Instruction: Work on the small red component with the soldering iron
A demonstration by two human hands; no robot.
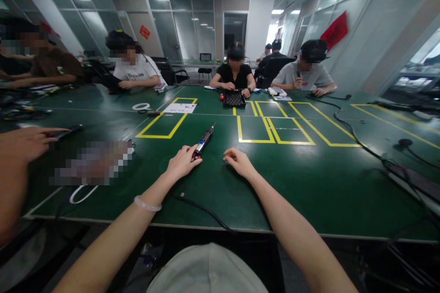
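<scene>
A slim electric screwdriver (205, 139), dark with a blue patch and a thin pointed tip, lies slanted on the green table, tip facing away to the right. My left hand (183, 161) is closed over its near end, palm down. Small orange-red parts show between the fingers there. A little to the right, my right hand (239, 161) rests low at the tabletop, apart from the tool. Its fingers are curled in towards the thumb, and whatever may sit between the fingertips is too small to make out.
A black cable (206, 213) crosses the green table's (220, 192) near edge. Left are a blurred item with a white strap (82, 194) and another person's hand (29, 144). Yellow tape outlines (256, 141) lie ahead; beyond, a person works at a black tray (234, 99). Cables (357, 139) run right.
</scene>
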